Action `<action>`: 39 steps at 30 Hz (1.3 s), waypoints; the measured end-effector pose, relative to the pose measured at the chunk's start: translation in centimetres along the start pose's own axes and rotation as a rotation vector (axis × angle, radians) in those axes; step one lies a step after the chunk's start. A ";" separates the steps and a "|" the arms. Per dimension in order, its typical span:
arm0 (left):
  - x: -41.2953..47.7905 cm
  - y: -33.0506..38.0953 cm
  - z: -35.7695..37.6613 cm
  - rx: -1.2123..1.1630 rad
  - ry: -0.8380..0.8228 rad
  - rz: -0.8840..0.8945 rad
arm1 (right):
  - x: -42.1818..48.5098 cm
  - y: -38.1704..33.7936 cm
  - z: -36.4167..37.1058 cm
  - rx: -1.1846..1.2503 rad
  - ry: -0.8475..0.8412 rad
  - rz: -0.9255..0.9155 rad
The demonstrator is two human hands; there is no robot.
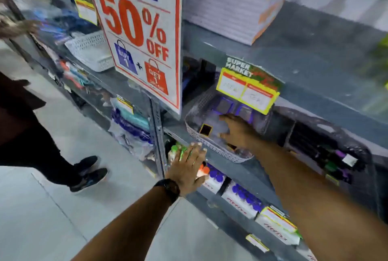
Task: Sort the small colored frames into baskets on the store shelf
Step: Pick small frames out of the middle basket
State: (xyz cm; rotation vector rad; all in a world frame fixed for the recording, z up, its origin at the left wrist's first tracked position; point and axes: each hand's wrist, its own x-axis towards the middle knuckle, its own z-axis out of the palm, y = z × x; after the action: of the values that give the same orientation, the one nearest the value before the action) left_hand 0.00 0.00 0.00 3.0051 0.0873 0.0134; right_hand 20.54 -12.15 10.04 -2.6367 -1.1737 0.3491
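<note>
A white perforated basket (212, 148) sits on the middle shelf under a yellow price tag. Inside it lie two purple frames (223, 105) at the back and a small yellow frame (205, 129) near the front left. My right hand (237, 130) reaches into the basket, fingers spread over its floor between the frames, and holds nothing that I can see. An orange-edged frame (232, 147) peeks out under my wrist. My left hand (189, 168) hovers flat with fingers apart in front of the shelf edge, below the basket, empty.
A big "50% OFF" sign (138, 36) hangs left of the basket. A second white basket (92, 50) sits on the upper left shelf. A dark basket (336, 151) of markers stands right. Boxes with purple caps (243, 197) fill the lower shelf. A person's legs (88, 172) stand on the left.
</note>
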 end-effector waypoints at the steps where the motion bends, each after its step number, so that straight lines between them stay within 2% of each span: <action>1: 0.3 -0.3 0.7 0.015 -0.013 0.016 | 1.2 0.1 0.9 0.020 -0.038 -0.001; 5: 0.9 -0.7 2.1 0.077 0.005 0.100 | 3.4 -0.5 2.1 0.020 -0.159 -0.008; 8: 1.4 -0.6 2.6 0.078 -0.013 0.155 | 4.1 -0.8 2.8 0.082 -0.133 -0.030; 13: 1.5 0.5 3.1 0.059 -0.030 0.147 | 4.2 -0.9 3.2 0.155 -0.065 -0.025; 16: 1.5 1.5 3.2 0.068 -0.011 0.204 | 3.2 -0.6 2.1 0.129 0.033 -0.049; 19: 1.5 3.4 3.1 0.065 0.002 0.245 | 0.9 1.7 1.1 0.200 0.188 0.017; 26: 1.6 8.1 3.1 -0.024 -0.010 0.075 | -9.1 9.9 -1.8 0.341 0.359 0.140; 29: 1.7 8.8 4.1 -0.028 0.047 0.041 | -13.6 13.1 -2.7 0.324 0.423 0.129; 33: 1.8 9.3 5.3 -0.033 0.141 -0.022 | -18.5 16.8 -2.2 0.261 0.366 0.072; 39: 1.7 10.0 6.0 0.026 0.160 -0.066 | -21.2 18.9 0.6 0.155 0.133 0.205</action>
State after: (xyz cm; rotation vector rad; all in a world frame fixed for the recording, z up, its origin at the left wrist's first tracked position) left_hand 2.38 -10.62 -4.58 3.0199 0.2037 0.2476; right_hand 19.74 -40.29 6.28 -2.6039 -0.8046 0.2832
